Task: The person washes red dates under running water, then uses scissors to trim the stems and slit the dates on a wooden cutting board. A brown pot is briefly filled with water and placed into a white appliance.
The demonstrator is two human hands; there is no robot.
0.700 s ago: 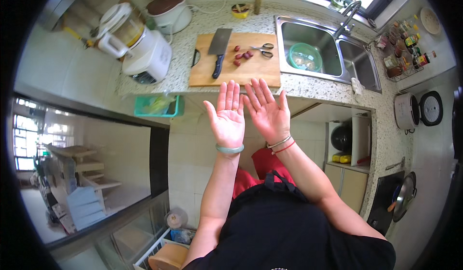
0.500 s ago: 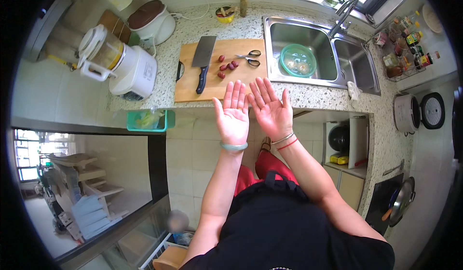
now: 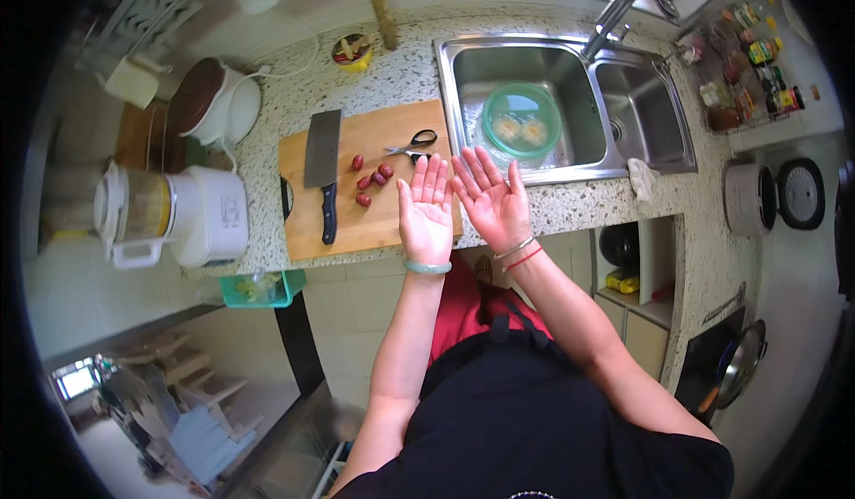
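Note:
My left hand (image 3: 427, 218) is open, palm up with its fingers together and straight, above the right edge of a wooden cutting board (image 3: 374, 223). Beside it, my right hand (image 3: 492, 200) is also open and palm up, over the counter in front of the sink. Neither hand holds anything. On the board lie a cleaver (image 3: 322, 153) with a dark handle, several dark red dates (image 3: 378, 177) and a pair of scissors (image 3: 419, 142), partly hidden behind my left fingertips. A green bowl (image 3: 490, 118) with pale round pieces (image 3: 533, 132) in water stands in the sink.
The double steel sink (image 3: 581, 98) and its faucet (image 3: 614, 18) are right of the board. To the left stand a blender (image 3: 209, 216) and a white cooker (image 3: 233, 107). A green bin (image 3: 283, 291) hangs at the counter edge; a white cloth (image 3: 640, 178) lies by the sink.
The view has turned and shifted, so the board, cleaver and sink appear lower and further left. Both hands stay open, palms up, and now appear overlapping the board's right edge and the counter.

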